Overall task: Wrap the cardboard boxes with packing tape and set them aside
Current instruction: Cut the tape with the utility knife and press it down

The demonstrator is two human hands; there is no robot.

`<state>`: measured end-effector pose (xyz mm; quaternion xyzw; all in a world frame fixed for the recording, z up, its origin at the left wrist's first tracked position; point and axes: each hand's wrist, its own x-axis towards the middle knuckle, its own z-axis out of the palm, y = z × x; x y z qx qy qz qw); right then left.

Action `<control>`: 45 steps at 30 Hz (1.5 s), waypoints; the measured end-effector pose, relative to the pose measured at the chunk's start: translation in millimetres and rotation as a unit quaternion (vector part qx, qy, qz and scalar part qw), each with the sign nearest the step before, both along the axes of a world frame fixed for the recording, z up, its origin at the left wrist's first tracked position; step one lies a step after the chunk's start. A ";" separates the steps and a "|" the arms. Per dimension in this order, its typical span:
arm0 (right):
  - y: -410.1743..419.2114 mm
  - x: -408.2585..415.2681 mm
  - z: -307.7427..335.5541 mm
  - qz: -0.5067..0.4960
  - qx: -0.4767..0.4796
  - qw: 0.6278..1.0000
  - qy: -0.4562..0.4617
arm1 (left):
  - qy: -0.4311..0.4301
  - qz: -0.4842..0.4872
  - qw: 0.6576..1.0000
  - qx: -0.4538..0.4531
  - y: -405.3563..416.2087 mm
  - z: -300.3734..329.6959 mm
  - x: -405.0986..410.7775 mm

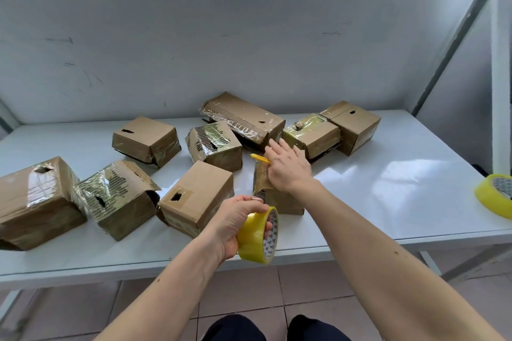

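Nearest, over the table's front edge, the left hand has its fingers curled round a yellow tape roll, whose open core faces right. Just beyond, the right hand lies with fingers straight and slightly spread on a small upright box, its long axis vertical; a yellow object pokes out to the left beside those fingers. Farther back, taped cardboard boxes lie scattered at odd angles. A second roll sits at the right edge.
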<state>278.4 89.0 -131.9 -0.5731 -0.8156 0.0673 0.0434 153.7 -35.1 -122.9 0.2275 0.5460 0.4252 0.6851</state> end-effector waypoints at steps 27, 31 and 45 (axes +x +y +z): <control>19.2 -18.6 -15.6 -0.097 -0.044 0.994 0.018 | -0.018 0.040 0.999 0.005 3.9 -5.3 2.2; 15.1 -19.4 -27.8 -0.095 -0.050 0.993 -0.052 | -0.015 0.039 0.999 0.002 6.6 -11.0 -2.1; -19.5 14.5 -5.6 -0.053 -0.026 0.992 0.111 | -0.029 0.029 0.999 0.022 1.5 -4.2 -2.5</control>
